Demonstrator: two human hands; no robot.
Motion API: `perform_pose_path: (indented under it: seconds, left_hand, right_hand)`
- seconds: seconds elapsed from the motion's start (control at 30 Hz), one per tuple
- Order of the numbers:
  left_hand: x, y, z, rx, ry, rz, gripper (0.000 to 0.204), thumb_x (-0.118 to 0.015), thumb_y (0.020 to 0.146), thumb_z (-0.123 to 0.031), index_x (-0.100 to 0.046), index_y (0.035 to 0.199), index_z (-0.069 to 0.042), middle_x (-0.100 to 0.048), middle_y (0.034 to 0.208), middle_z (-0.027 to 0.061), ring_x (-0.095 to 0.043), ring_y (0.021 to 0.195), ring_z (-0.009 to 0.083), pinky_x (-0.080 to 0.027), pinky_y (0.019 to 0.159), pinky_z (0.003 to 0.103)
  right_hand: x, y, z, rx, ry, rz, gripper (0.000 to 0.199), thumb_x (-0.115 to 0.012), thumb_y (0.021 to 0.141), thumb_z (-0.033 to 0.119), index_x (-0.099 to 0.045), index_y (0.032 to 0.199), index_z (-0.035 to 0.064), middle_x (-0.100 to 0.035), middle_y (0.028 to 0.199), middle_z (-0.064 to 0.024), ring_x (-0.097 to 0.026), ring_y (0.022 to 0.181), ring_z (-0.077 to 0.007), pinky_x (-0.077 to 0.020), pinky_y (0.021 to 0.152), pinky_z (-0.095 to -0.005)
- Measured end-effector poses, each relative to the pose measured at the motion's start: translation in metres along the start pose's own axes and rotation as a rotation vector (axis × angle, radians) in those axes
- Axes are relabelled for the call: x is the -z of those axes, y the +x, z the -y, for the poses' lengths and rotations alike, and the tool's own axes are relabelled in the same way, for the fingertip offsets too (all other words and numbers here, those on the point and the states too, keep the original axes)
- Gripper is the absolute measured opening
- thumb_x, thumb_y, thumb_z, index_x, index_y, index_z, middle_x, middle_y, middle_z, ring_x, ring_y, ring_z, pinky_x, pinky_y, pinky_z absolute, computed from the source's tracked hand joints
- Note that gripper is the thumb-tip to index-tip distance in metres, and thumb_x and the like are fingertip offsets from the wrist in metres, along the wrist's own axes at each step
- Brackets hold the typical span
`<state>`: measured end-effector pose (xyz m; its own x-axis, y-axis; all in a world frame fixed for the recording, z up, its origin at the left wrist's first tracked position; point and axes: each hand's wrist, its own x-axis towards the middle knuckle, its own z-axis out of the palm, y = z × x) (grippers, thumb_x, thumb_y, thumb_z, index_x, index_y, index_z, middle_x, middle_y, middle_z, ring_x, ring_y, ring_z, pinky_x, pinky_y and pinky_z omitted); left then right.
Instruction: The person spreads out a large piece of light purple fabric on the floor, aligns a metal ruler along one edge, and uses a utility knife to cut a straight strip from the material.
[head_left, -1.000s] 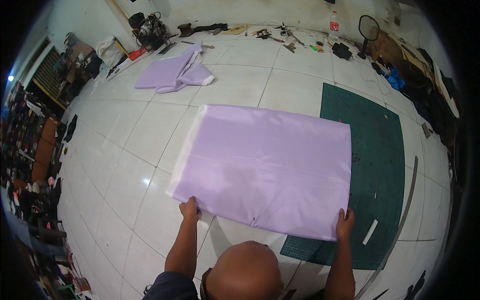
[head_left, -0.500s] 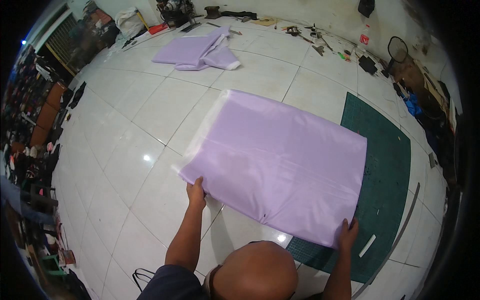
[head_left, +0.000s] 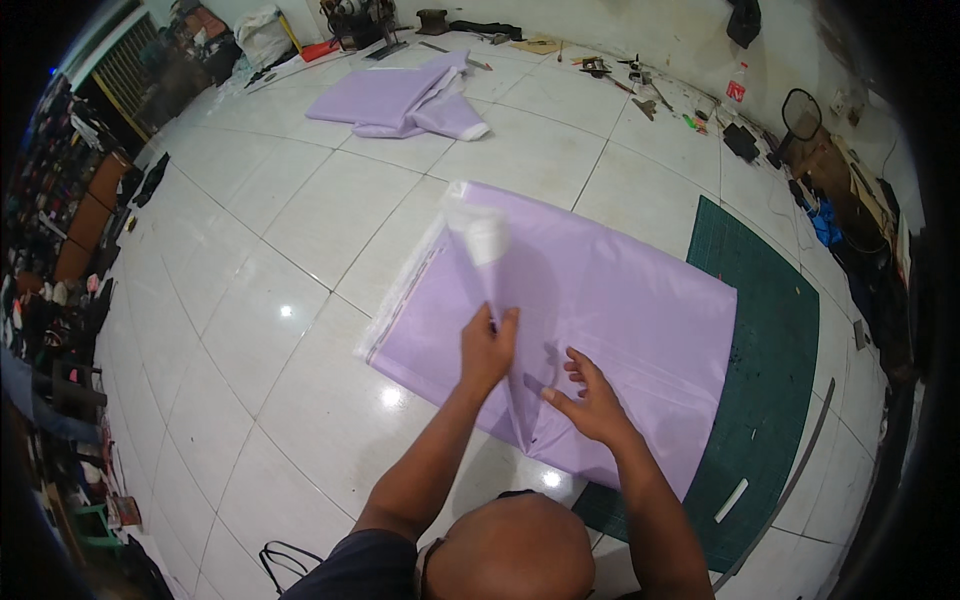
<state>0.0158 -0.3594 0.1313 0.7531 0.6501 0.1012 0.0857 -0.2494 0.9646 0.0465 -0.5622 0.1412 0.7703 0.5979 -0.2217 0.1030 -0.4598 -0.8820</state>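
Observation:
A large lilac fabric with a whitish edge lies in flat layers across the tiles, its right part over a green cutting mat. My left hand pinches the top layer and holds it up, so a raised fold stands on the left half. Beneath that lifted part, another lilac layer with a pale fringed border shows. My right hand hovers just right of the fold, fingers apart and holding nothing. A small dark mark sits near the fabric's near edge, below the fold.
A second lilac fabric piece lies crumpled toward the back. On the mat rests a short white strip, and a long thin grey strip curves along its right side. Scattered tools and a bottle line the far wall.
My left hand has brought the fabric's near-left corner up and rightward, raising a fold. My right hand has let go of the near-right corner and moved left toward the middle.

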Motion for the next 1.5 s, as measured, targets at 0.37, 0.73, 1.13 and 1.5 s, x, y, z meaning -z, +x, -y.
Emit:
perform_pose_path:
  seconds: [0.37, 0.73, 1.13, 1.5]
  left_hand:
    - [-0.075, -0.024, 0.003, -0.120, 0.061, 0.454, 0.043, -0.060, 0.084, -0.009, -0.054, 0.126, 0.000, -0.064, 0.111, 0.0202, -0.062, 0.097, 0.0398, -0.051, 0.081, 0.041]
    - [0.041, 0.045, 0.125, -0.107, 0.625, -0.094, 0.048, -0.066, 0.077, -0.015, -0.053, 0.120, 0.001, -0.056, 0.119, 0.0217, -0.049, 0.116, 0.0388, -0.036, 0.103, 0.046]
    - [0.123, 0.102, 0.120, 0.345, 1.029, 0.039, 0.085, -0.073, 0.074, -0.044, -0.040, 0.136, 0.005, -0.048, 0.127, 0.0319, -0.049, 0.119, 0.0420, -0.044, 0.099, 0.048]
    - [0.140, 0.127, 0.145, 0.392, 0.755, 0.109, 0.048, -0.062, 0.082, -0.034, -0.060, 0.110, 0.005, -0.065, 0.103, 0.0284, -0.063, 0.101, 0.0413, -0.048, 0.088, 0.046]
  right_hand:
    - [0.017, 0.082, 0.017, -0.368, 0.307, -0.266, 0.047, -0.071, 0.084, 0.034, -0.054, 0.107, -0.0032, -0.060, 0.094, -0.0150, -0.060, 0.081, -0.0202, -0.0495, 0.064, -0.0354]
    - [0.027, 0.110, -0.057, -0.561, 0.435, -0.360, 0.043, -0.061, 0.083, 0.017, -0.050, 0.119, -0.0027, -0.059, 0.105, -0.0168, -0.060, 0.086, -0.0242, -0.0491, 0.066, -0.0374]
    - [0.031, 0.125, -0.069, -0.463, 0.534, -0.353, 0.050, -0.062, 0.082, 0.016, -0.047, 0.125, -0.0024, -0.057, 0.116, -0.0164, -0.056, 0.105, -0.0255, -0.0457, 0.088, -0.0381]
    - [0.055, 0.122, -0.074, -0.217, 0.461, -0.433, 0.056, -0.058, 0.082, 0.012, -0.042, 0.133, -0.0039, -0.058, 0.119, -0.0181, -0.057, 0.107, -0.0267, -0.0460, 0.090, -0.0354]
